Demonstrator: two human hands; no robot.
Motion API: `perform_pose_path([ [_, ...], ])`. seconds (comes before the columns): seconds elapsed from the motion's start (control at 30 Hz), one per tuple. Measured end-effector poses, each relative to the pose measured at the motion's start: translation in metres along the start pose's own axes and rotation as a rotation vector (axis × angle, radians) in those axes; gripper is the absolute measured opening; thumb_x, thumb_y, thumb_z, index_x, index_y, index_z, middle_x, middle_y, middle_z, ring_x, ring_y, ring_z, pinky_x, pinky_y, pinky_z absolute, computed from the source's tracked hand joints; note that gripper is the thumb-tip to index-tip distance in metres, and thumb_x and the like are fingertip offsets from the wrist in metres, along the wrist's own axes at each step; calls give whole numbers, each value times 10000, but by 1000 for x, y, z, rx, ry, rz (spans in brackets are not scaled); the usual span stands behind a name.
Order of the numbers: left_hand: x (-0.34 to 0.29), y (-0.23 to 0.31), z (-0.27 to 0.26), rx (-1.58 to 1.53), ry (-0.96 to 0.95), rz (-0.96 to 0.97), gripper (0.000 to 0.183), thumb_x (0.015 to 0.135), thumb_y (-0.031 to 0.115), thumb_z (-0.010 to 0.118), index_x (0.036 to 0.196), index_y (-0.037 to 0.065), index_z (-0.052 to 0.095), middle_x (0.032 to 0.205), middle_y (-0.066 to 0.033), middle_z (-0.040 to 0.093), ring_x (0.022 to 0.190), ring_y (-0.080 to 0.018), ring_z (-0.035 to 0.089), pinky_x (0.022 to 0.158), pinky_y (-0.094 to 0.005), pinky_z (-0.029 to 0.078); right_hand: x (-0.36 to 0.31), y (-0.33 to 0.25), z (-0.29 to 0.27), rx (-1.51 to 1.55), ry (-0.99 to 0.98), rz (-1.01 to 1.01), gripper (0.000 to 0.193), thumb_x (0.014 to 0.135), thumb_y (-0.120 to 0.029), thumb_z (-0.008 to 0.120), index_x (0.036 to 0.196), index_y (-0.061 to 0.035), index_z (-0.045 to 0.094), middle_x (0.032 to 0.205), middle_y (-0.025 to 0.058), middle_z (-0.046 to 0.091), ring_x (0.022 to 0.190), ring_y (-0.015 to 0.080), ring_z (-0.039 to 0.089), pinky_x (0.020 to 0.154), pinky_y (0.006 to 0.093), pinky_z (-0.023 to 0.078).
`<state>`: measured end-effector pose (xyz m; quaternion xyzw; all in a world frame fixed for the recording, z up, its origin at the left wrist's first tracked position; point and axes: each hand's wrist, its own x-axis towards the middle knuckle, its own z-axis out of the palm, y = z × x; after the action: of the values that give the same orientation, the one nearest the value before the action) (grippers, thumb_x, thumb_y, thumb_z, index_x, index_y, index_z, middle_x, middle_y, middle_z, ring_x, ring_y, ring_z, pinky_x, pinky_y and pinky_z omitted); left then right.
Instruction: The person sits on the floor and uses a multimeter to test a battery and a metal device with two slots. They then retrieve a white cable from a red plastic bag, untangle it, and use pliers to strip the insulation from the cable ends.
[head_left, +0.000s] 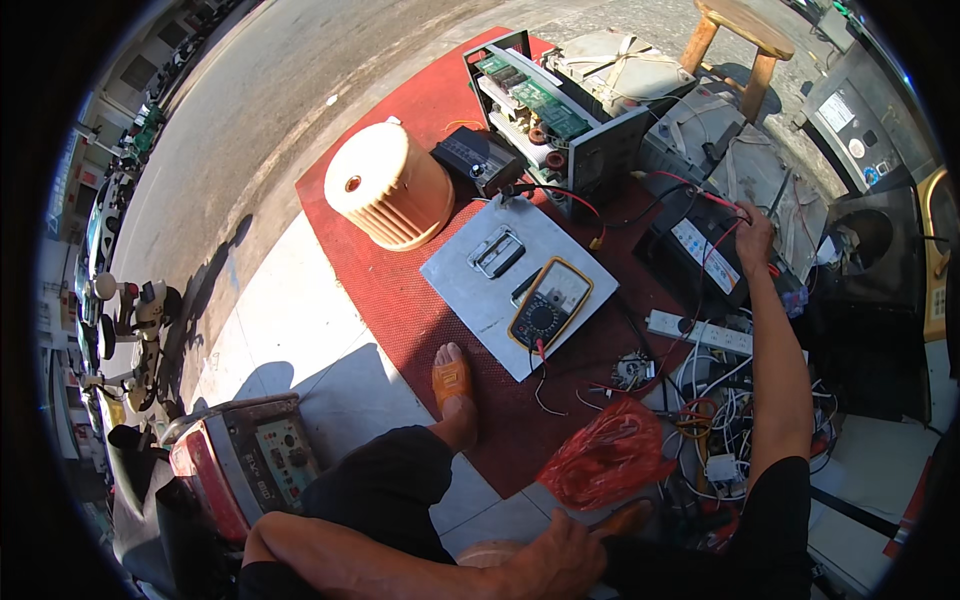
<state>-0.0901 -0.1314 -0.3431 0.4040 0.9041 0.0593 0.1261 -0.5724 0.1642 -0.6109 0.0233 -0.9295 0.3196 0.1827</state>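
My right hand (755,240) is closed over the black battery (700,255) at the right, with a thin red test lead (722,238) running into it. A red-handled clip or probe (718,200) lies beside its fingertips; a dark slim rod shows just past the hand. Exactly how the fingers grip is too small to tell. My left hand (555,560) rests low by my legs, fingers curled in, nothing visible in it. A yellow-edged multimeter (550,303) lies on a grey metal panel (460,265), its leads trailing off the near edge.
An opened machine with green circuit boards (545,105) stands at the back beside a cream ribbed drum (390,185). Tangled cables (715,430), a white power strip (700,333) and a red plastic bag (610,455) lie near my right arm. A red-sided machine (240,465) stands at left.
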Motion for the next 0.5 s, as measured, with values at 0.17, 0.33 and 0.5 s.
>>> perform_pose_path([
  [0.17,1,-1,1,-5,8,6,359,976,217,542,1160,-22,737,930,-161,722,885,-307,684,829,-479,507,0,2,2,6,11,-35,249,965,-106,675,1184,-88,792,1056,201,783,993,344,762,885,405,569],
  [0.33,3,0,-5,-11,-32,-4,375,992,228,540,1193,-27,729,948,-160,732,896,-304,689,824,-468,502,0,3,2,-2,-32,-1,254,987,-110,656,1204,-76,785,1091,203,783,1030,349,757,905,409,565],
  [0.5,18,-40,-10,-380,-302,15,299,1011,215,587,1212,8,670,945,-125,726,919,-292,722,746,-429,517,0,8,4,7,17,-50,256,964,-79,660,1187,-81,786,1048,202,783,985,346,763,866,412,570],
])
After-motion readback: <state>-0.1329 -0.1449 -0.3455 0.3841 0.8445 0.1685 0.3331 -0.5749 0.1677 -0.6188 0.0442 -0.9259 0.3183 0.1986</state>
